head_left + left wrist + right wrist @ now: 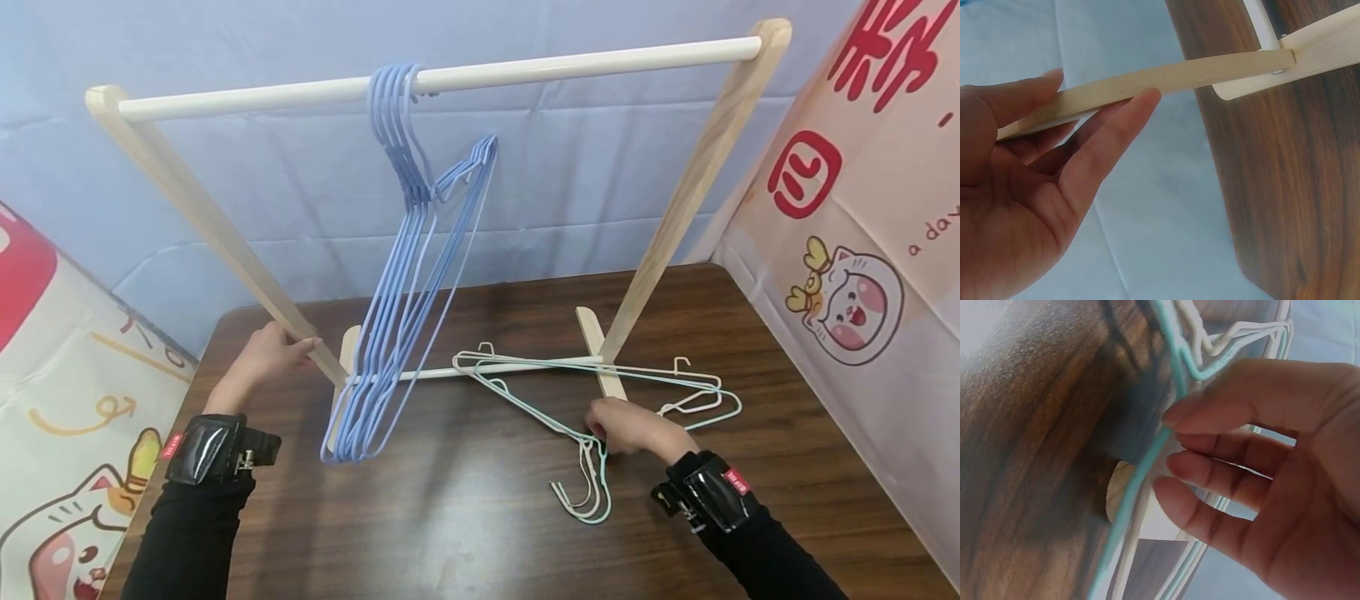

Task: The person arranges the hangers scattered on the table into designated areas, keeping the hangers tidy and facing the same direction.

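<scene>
On the left, my left hand [266,362] holds the lower part of a wooden upright of the clothes rack [202,221]. The left wrist view has its thumb and fingers on either side of that upright [1222,70]. My right hand [633,427] pinches thin hangers near their hooks, low by the rack's right foot. Among these are a teal hanger [1129,503] and off-white ones, lying across the lower bar with hooks toward me. Several blue hangers [408,192] hang bunched on the top rail [585,68]. My right fingertips partly cover the hangers.
The rack stands on a dark wood-grain table [465,533]. A light blue cloth [300,192] hangs behind it. Printed cloths with cartoon cats flank the table, one at left [45,433] and one at right [885,200].
</scene>
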A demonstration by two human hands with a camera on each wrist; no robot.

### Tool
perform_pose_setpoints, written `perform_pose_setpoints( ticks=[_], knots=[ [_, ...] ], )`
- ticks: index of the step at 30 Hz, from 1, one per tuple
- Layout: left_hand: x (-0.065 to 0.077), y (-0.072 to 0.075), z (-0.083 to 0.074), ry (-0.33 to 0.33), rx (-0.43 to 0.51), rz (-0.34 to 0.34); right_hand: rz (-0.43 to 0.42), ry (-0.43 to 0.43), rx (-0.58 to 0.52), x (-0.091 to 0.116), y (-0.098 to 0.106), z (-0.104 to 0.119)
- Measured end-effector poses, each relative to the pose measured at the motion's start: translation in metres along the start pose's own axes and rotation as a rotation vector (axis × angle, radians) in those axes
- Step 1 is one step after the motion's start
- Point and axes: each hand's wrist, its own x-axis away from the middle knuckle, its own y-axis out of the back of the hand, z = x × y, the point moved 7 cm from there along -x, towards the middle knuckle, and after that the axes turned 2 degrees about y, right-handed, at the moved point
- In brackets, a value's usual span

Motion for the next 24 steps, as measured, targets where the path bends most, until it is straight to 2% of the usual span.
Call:
perform_pose_setpoints(
  ticks=[7,14,24],
  knots=[
    [0.0009,0.0005,-0.0012,-0.001,0.010,-0.003,0.040,-0.047,-0.014,-0.0010,-0.0033,-0.0013],
    [0.0009,0.0009,-0.0005,0.005,-0.003,-0.002,0.027,-0.035,0.009,-0.0016,-0.0062,-0.0030],
    [0.0012,0.0008,-0.0011,0.013,-0.017,0.004,0.063,-0.025,-0.041,-0.0009,-0.0067,-0.0029]
  ],
)
